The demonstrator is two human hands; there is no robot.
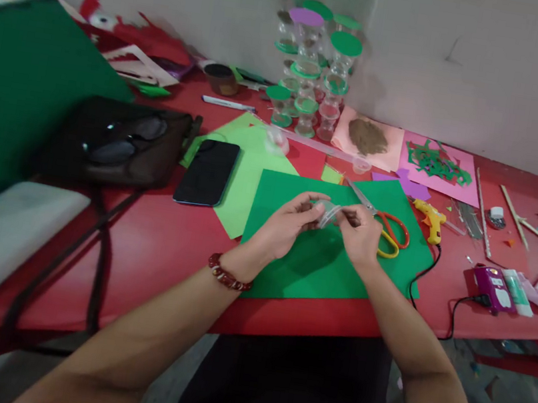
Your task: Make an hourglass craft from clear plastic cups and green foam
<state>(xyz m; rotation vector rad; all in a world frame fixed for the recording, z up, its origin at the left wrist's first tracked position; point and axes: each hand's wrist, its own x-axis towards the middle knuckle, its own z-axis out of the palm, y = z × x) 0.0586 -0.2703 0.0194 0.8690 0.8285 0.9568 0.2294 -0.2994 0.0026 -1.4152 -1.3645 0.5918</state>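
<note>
"What are the hands doing?"
"The left hand [290, 223] pinches a clear plastic piece [329, 215] between thumb and fingers, and the right hand [362, 234] grips its other side with bent fingertips."
"What is the piece?"
"Perhaps small cups with their rims close together; the fingers hide too much to be sure. It's held above the dark green sheet [299, 270]."
"And just beside the hands?"
"Scissors [373, 210] lie by the right hand, blades pointing away from the person. Past them is a yellow glue gun [430, 217]."
"To the left?"
"A dark-screened phone [207, 172], partly on a light green sheet [232, 221]."
"Farther out?"
"Towers of clear cups with green discs stand by the wall [412, 54], one topped by a purple disc [306, 17]. Right of them, brown powder [367, 137] lies on pale pink paper [390, 153]."
</note>
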